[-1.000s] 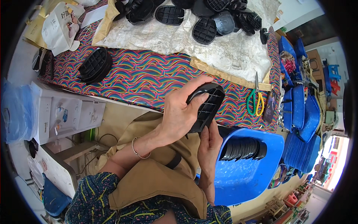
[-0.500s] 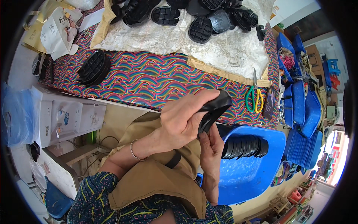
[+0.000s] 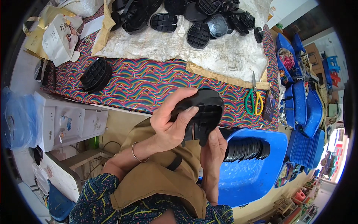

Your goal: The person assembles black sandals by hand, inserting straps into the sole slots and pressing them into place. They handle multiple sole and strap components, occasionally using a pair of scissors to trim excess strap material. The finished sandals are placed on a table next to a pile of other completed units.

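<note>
Both my hands grip one black moulded rubber piece (image 3: pixel 209 106) above the near edge of the table. It has a rounded outline, a ribbed grid inside and a slit at its lower edge. My left hand (image 3: pixel 173 119) wraps its left side, thumb pressed on the ribbed face and fingers behind. At the lower right edge, my right hand (image 3: pixel 213 147) pinches it with the thumb in front; the other fingers are partly hidden. A short stack of similar black pieces (image 3: pixel 96 74) stands on the patterned tablecloth (image 3: pixel 141 86) to the left.
Several loose black pieces (image 3: pixel 198 35) lie on a white sheet (image 3: pixel 149 46) at the far side. Scissors (image 3: pixel 254 97) with green and yellow handles rest at the table's right. Below them, a blue tub (image 3: pixel 248 186) holds a row of black pieces (image 3: pixel 247 150). A white cabinet (image 3: pixel 71 121) stands left.
The black rubber piece has turned so its ribbed face now shows, where before it was seen edge-on and bent. My left hand has shifted slightly left, its thumb now on that face.
</note>
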`<state>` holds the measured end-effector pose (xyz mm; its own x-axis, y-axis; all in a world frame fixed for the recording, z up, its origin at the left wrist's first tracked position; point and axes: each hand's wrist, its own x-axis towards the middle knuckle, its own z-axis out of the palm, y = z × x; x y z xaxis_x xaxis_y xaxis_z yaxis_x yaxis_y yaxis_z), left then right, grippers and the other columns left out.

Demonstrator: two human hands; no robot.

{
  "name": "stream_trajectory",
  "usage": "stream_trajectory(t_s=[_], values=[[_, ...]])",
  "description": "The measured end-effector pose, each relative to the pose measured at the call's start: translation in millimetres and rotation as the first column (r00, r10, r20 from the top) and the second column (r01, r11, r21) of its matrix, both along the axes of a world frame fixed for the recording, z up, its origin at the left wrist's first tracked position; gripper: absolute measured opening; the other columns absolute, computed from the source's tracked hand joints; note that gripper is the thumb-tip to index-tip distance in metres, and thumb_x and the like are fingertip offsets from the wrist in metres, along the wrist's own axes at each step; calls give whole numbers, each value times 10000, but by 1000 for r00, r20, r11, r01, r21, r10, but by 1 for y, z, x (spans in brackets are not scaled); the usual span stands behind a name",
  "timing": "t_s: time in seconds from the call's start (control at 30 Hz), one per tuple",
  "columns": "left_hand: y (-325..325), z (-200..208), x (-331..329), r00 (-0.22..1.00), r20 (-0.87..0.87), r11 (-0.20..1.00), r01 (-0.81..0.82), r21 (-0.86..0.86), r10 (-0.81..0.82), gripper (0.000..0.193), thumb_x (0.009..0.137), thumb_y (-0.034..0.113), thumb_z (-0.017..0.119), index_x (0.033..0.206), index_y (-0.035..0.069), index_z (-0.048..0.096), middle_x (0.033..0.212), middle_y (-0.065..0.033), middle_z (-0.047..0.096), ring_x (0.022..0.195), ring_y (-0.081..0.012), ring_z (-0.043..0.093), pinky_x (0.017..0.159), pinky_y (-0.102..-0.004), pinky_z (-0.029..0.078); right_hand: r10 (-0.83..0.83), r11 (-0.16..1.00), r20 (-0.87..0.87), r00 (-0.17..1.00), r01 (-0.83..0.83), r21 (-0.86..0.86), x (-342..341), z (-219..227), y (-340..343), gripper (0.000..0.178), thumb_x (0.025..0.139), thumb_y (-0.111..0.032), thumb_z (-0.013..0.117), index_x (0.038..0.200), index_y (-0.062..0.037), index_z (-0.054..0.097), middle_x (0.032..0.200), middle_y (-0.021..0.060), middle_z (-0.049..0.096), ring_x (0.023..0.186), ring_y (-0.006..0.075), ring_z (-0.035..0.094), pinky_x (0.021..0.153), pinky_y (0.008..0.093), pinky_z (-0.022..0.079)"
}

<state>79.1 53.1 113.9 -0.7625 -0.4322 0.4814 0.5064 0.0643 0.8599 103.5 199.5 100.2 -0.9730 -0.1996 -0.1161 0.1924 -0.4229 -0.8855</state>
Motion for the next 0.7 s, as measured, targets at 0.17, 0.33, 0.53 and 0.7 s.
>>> stream_trajectory(t_s=[0.17,0.33,0.53,0.7], values=[[-1,-4,6,996,-92,956,-45,-289,19,313,867,-15,666,1171,-74,619,1058,-187,697,901,-243,705,779,-292,542,-68,860,-151,986,134,493,-2,-15,-6,342,1032,-182,520,1248,70,599,974,-20,615,797,34,452,683,187,347],[-1,-9,-3,996,81,999,36,-14,-35,322,892,-4,658,1207,-51,614,1133,-163,677,976,-185,669,830,-283,528,-60,856,-171,983,139,498,-9,-3,-7,364,1043,-235,499,1207,63,628,926,-12,628,790,40,475,669,205,376],[4,-9,-4,990,77,992,113,61,-118,346,923,19,643,1258,-43,581,1175,-109,657,1022,-132,626,886,-264,507,-121,741,-292,949,283,610,-11,-8,-12,403,1047,-273,485,1202,69,631,948,16,648,827,66,516,714,221,424],[-2,-3,-6,945,185,952,236,195,-271,346,925,31,644,1258,-34,579,1173,-103,653,1032,-136,626,891,-274,507,-93,784,-323,942,269,560,-23,1,-5,372,1049,-257,479,1151,57,650,875,16,645,763,63,510,651,225,413]])
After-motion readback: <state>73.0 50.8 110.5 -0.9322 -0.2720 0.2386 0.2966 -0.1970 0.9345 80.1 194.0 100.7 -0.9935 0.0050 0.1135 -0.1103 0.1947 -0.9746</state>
